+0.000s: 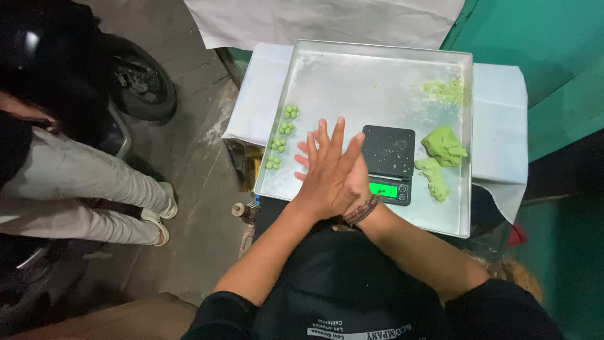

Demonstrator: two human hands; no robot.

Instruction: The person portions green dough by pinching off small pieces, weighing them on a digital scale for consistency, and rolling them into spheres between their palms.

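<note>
My left hand (327,173) lies flat, fingers spread, palm down on my right hand (360,187), which is mostly hidden beneath it. A beaded bracelet sits on my right wrist. Whatever is between the palms is out of sight. Both hands hover over the near part of a square metal tray (352,82), just left of a small black digital scale (389,151) with a lit green display. Left of my hands, clusters of small green dough balls (281,137) line the tray's left side. Two lumps of green dough (443,146) lie right of the scale, with green crumbs (445,90) farther back.
The tray rests on a small table covered with a white sheet (500,119), against a green wall (553,56). On the left, a person in light trousers (75,182) stands on the concrete floor beside a motorbike wheel (141,82).
</note>
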